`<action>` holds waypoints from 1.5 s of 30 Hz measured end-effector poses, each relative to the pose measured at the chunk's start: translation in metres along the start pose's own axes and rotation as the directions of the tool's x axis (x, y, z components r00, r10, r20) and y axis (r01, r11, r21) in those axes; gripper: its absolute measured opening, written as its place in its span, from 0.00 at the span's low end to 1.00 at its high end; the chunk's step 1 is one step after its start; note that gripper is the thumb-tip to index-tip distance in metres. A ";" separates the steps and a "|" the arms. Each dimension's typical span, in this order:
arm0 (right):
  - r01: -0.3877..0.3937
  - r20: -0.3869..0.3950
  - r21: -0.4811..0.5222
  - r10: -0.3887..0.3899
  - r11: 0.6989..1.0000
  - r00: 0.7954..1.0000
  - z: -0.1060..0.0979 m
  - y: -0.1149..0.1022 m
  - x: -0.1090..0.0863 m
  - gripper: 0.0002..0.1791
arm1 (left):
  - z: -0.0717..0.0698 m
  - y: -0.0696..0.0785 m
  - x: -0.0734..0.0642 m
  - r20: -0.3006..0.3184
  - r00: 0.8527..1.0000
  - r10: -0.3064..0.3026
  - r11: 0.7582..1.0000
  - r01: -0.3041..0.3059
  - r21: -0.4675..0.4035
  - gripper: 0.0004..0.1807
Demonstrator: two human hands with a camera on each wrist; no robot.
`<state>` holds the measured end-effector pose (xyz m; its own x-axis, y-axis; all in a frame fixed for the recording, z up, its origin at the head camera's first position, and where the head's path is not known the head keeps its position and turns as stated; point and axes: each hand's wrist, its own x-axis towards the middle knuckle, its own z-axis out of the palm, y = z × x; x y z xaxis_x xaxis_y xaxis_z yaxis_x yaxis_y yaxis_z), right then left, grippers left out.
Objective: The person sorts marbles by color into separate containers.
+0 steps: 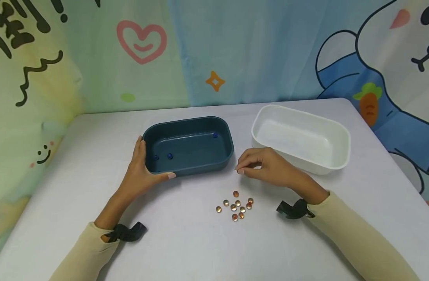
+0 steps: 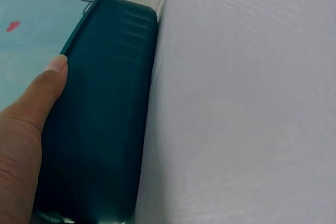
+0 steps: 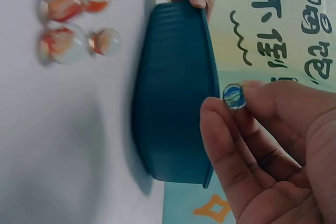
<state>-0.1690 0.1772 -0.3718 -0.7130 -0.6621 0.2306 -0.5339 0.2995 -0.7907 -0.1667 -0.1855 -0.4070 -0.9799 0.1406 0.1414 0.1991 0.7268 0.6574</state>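
A dark teal plastic tray (image 1: pixel 204 168) stands on the table with a few small blue marbles (image 1: pixel 170 156) inside. My left hand (image 1: pixel 138 173) grips its near left corner, thumb along the front rim and fingers around the left side. Between the thumb and fingertips of my right hand (image 1: pixel 267 166) is a clear glass marble with blue swirls (image 3: pixel 234 96), pinched just right of the tray. Below, several clear marbles with orange swirls (image 1: pixel 233 207) lie loosely grouped on the white tabletop.
At the back right stands a white plastic tray (image 1: pixel 335 158), partly behind my right hand. A printed curtain (image 1: pixel 249 50) hangs along the table's far edge. Each wrist wears a black strapped device (image 1: pixel 295 209).
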 end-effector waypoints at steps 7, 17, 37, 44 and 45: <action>0.032 -0.091 0.033 -0.029 0.999 0.995 -0.009 -0.024 0.017 0.06 | 0.002 0.001 0.000 0.002 1.000 -0.001 1.000 0.001 0.008 0.69; 0.011 -0.111 0.056 -0.005 0.998 0.994 -0.011 0.010 0.034 0.07 | 0.003 0.002 0.001 0.004 1.000 -0.001 1.000 0.001 0.010 0.68; -0.103 -0.099 0.042 0.107 0.994 0.989 -0.021 -0.017 0.073 0.07 | -0.001 0.001 -0.002 -0.001 1.000 -0.006 1.000 0.006 0.026 0.69; -0.153 -0.037 0.088 0.156 0.984 0.987 -0.024 -0.016 0.091 0.07 | -0.001 0.000 -0.002 -0.004 1.000 -0.001 1.000 0.002 0.022 0.69; -0.168 -0.034 0.083 0.171 0.982 0.985 -0.025 -0.016 0.093 0.07 | -0.001 0.000 -0.002 -0.004 1.000 -0.001 1.000 0.001 0.023 0.69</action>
<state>-0.2382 0.1274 -0.3232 -0.8090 -0.5772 0.1109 -0.3669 0.3485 -0.8625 -0.1651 -0.1863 -0.4067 -0.9800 0.1375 0.1438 0.1980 0.7420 0.6405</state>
